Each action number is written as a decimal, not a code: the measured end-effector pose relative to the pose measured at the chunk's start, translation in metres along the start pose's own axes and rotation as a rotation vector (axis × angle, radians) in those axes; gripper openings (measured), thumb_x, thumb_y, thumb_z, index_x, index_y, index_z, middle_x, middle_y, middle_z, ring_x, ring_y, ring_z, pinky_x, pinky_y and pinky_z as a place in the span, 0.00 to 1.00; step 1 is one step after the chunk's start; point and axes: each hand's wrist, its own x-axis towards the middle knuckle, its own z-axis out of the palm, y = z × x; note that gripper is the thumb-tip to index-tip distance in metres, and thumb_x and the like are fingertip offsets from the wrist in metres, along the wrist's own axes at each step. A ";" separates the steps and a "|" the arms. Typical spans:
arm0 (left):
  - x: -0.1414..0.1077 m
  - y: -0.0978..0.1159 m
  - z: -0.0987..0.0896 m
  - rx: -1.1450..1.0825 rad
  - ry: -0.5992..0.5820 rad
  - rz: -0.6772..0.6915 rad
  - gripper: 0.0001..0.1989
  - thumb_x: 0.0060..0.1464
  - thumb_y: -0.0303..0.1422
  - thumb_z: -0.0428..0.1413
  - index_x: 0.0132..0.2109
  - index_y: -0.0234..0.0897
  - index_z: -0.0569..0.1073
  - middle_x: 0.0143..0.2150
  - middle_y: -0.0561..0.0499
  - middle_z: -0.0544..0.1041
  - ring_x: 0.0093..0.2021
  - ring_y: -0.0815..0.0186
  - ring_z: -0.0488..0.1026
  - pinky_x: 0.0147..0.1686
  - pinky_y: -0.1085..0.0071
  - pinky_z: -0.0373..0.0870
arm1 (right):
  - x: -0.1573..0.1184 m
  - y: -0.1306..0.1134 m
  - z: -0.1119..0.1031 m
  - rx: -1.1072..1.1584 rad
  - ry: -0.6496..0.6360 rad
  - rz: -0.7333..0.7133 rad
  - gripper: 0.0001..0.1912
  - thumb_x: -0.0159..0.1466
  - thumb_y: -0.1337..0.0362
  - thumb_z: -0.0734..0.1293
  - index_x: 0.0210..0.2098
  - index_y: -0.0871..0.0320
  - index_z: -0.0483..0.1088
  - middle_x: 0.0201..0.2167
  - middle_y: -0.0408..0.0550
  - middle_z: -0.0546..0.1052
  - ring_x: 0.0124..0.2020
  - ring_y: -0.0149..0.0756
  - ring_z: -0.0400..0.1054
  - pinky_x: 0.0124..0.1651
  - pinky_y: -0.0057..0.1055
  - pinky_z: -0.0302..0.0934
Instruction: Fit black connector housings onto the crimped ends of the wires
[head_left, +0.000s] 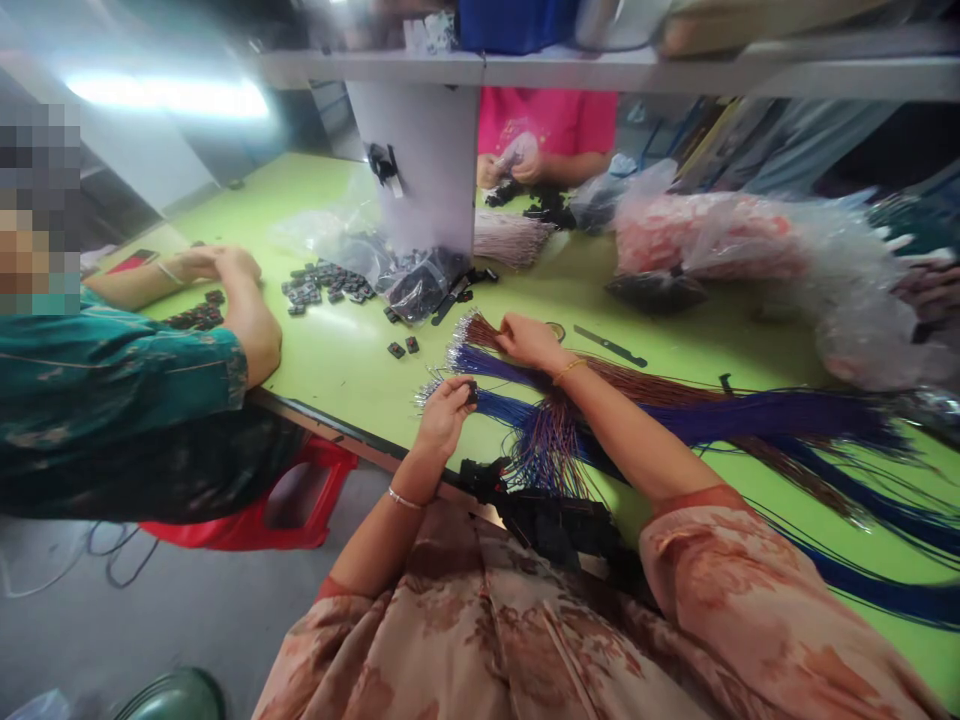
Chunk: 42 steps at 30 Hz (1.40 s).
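Note:
My left hand (441, 418) is closed, its thumb and fingers pinching a small black connector (472, 392) near the table's front edge. My right hand (531, 342) reaches farther in, fingertips closed on brown wires (480, 330) close to their silvery terminal ends. Between the two hands runs a purple-blue wire bundle (487, 364); a blue bundle (499, 405) passes just right of my left hand. Mixed wires with connectors (555, 440) hang in a cluster over the table edge below my right forearm. Black parts (555, 520) are heaped by my lap.
A co-worker (150, 390) sits at the left on a red stool (300, 500); another person (547, 140) works across the table. Black connectors (322, 285), a plastic bag (420, 285), a metal strip (611, 346) and a bag of pink parts (712, 235) lie on the green table. A shelf (637, 75) spans above.

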 end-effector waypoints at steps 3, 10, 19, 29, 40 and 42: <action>0.000 -0.001 -0.001 -0.002 0.003 0.006 0.11 0.44 0.29 0.63 0.38 0.34 0.76 0.33 0.52 0.73 0.31 0.73 0.69 0.32 0.76 0.66 | 0.002 -0.001 0.000 -0.033 -0.021 -0.027 0.13 0.66 0.60 0.58 0.43 0.58 0.70 0.43 0.56 0.76 0.41 0.44 0.69 0.38 0.32 0.55; 0.000 -0.001 0.000 -0.015 0.010 0.012 0.11 0.44 0.28 0.63 0.38 0.33 0.76 0.33 0.52 0.73 0.31 0.74 0.69 0.32 0.75 0.66 | 0.000 0.002 -0.012 -0.032 0.042 0.033 0.11 0.65 0.66 0.58 0.42 0.63 0.69 0.38 0.61 0.76 0.35 0.43 0.68 0.36 0.33 0.54; -0.003 -0.001 0.001 -0.054 -0.004 0.020 0.10 0.44 0.28 0.63 0.37 0.34 0.76 0.33 0.52 0.73 0.31 0.73 0.69 0.31 0.75 0.65 | -0.002 -0.046 -0.024 0.643 0.163 -0.297 0.06 0.58 0.66 0.61 0.30 0.60 0.69 0.27 0.44 0.73 0.28 0.30 0.61 0.34 0.28 0.54; -0.005 0.002 -0.001 -0.177 -0.080 0.006 0.07 0.50 0.25 0.59 0.39 0.35 0.74 0.36 0.51 0.74 0.33 0.73 0.70 0.34 0.75 0.66 | -0.068 -0.051 -0.015 0.883 0.057 -0.269 0.05 0.55 0.64 0.64 0.26 0.61 0.68 0.20 0.38 0.66 0.21 0.25 0.54 0.26 0.24 0.49; -0.005 0.003 -0.001 -0.190 -0.088 -0.039 0.07 0.52 0.24 0.57 0.40 0.35 0.74 0.34 0.51 0.75 0.33 0.72 0.71 0.35 0.76 0.68 | -0.087 -0.049 0.002 0.699 0.245 -0.306 0.01 0.54 0.67 0.63 0.26 0.58 0.65 0.22 0.40 0.67 0.23 0.28 0.56 0.29 0.26 0.50; -0.005 0.003 -0.001 -0.184 -0.090 -0.034 0.07 0.52 0.24 0.57 0.40 0.35 0.74 0.34 0.51 0.74 0.33 0.72 0.72 0.35 0.76 0.68 | -0.088 -0.050 0.002 0.659 0.251 -0.320 0.01 0.55 0.67 0.63 0.27 0.58 0.65 0.23 0.42 0.68 0.24 0.29 0.58 0.30 0.27 0.51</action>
